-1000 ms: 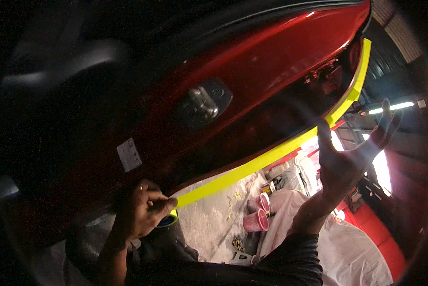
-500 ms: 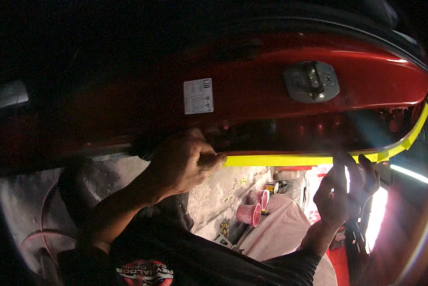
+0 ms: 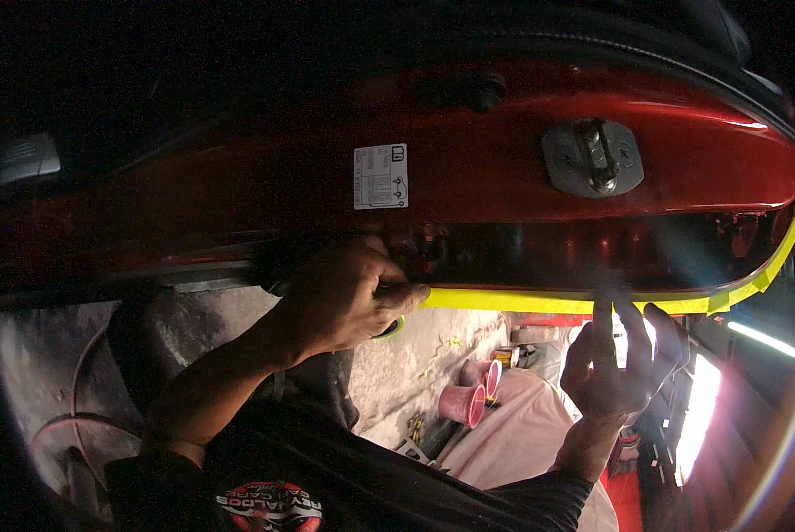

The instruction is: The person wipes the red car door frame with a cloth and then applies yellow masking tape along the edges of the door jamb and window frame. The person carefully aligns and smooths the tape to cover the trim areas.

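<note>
A strip of yellow masking tape (image 3: 522,301) runs along the lower edge of a red car's door-jamb panel (image 3: 477,168), curving up at the right. My left hand (image 3: 349,293) pinches the strip's left end between thumb and fingers. Below that hand peeks a dark round piece with a yellow-green rim (image 3: 392,329), probably the tape roll, mostly hidden by my palm. My right hand (image 3: 623,359) is open, its fingers apart, with the fingertips at the tape near the middle of the panel's edge. Shorter overlapping tape pieces show toward the right-hand curve.
A metal door striker (image 3: 594,158) and a white label (image 3: 381,176) are on the panel. Beneath, pink buckets (image 3: 462,405), a pale cloth cover (image 3: 513,434) and tape scraps lie on or near the floor. A hose (image 3: 74,390) loops at the lower left.
My right hand has slid left along the tape, relative to the car. The left hand keeps its pinch, and more of the round piece shows under it. The view has shifted slightly.
</note>
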Motion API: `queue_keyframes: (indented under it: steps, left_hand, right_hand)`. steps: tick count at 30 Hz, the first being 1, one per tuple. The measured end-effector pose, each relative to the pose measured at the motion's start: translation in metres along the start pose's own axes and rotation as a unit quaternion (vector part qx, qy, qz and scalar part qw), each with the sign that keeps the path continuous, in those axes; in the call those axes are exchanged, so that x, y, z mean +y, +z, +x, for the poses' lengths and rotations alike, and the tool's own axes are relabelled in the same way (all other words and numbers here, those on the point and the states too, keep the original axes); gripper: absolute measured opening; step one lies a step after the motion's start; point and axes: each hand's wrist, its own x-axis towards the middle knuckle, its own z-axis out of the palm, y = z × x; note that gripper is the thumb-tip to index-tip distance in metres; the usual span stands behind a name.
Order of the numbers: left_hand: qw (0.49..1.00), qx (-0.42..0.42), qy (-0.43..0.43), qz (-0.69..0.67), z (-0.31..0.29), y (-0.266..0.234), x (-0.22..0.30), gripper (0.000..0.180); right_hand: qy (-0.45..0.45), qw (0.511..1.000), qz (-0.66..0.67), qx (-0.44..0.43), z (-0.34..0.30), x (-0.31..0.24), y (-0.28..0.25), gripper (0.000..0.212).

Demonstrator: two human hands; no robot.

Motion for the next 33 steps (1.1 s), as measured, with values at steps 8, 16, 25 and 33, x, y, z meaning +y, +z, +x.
queue_keyframes:
  steps: [8, 16, 25, 33]
  left_hand:
    - [0.999, 0.013, 0.031, -0.005, 0.002, 0.005, -0.006, 0.025]
    - [0.999, -0.001, 0.033, -0.007, 0.01, 0.009, -0.005, 0.025]
    - [1.0, -0.001, 0.021, -0.009, 0.012, 0.004, 0.013, 0.03]
    - [0.998, 0.045, 0.038, 0.016, 0.011, 0.016, 0.007, 0.031]
  right_hand:
    - [-0.026, 1.0, 0.007, 0.015, 0.001, -0.015, 0.007, 0.031]
    - [-0.062, 0.996, 0.059, 0.023, 0.011, -0.022, 0.011, 0.028]
    - [-0.084, 0.989, 0.124, 0.014, 0.013, -0.041, 0.021, 0.025]
    - [-0.112, 0.977, 0.18, 0.008, 0.009, -0.061, 0.035, 0.035]
